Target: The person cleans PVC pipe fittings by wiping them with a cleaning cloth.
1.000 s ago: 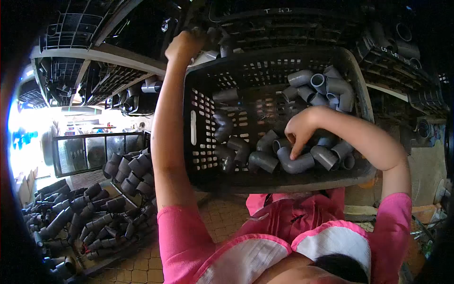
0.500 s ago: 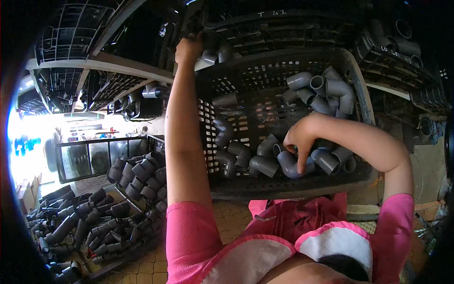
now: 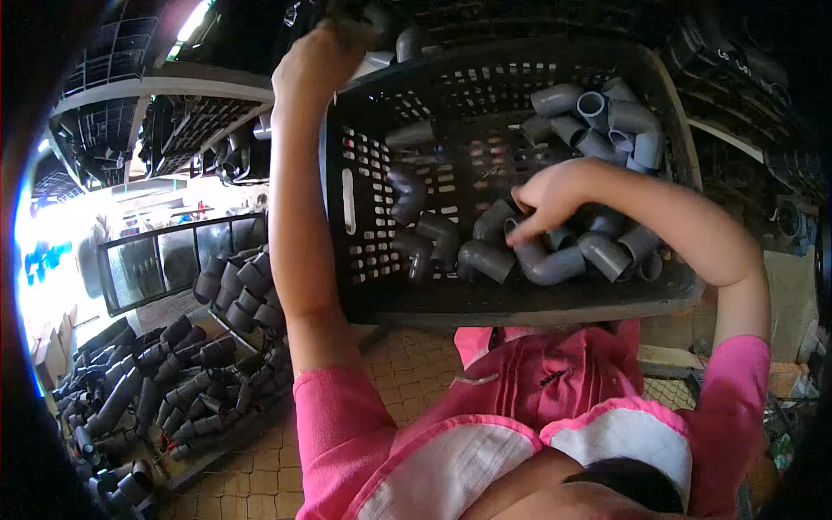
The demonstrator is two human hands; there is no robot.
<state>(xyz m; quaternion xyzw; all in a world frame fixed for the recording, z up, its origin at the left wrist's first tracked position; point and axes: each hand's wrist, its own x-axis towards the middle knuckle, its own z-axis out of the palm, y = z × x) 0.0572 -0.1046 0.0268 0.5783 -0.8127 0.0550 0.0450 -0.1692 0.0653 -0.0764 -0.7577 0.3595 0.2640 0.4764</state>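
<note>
My right hand is inside a black plastic basket, its fingers apart and curved over several grey pipe elbows. Its fingertips overlap the open end of one elbow at the front of the basket. Beside that lies another grey elbow. A group of elbows fills the far right corner. My left hand is up past the basket's far left corner, close to a dark rack. Shadow and blur hide its fingers, so I cannot tell what it holds.
To the left, a large heap of dark grey pipe fittings lies low on the floor side. A framed panel stands behind it. Shelves with black crates line the back and right. Wire mesh covers the floor below the basket.
The basket appears higher in view, and its left side shows more. My left hand has shifted up and left. My right hand's fingers now point left across the elbow instead of down.
</note>
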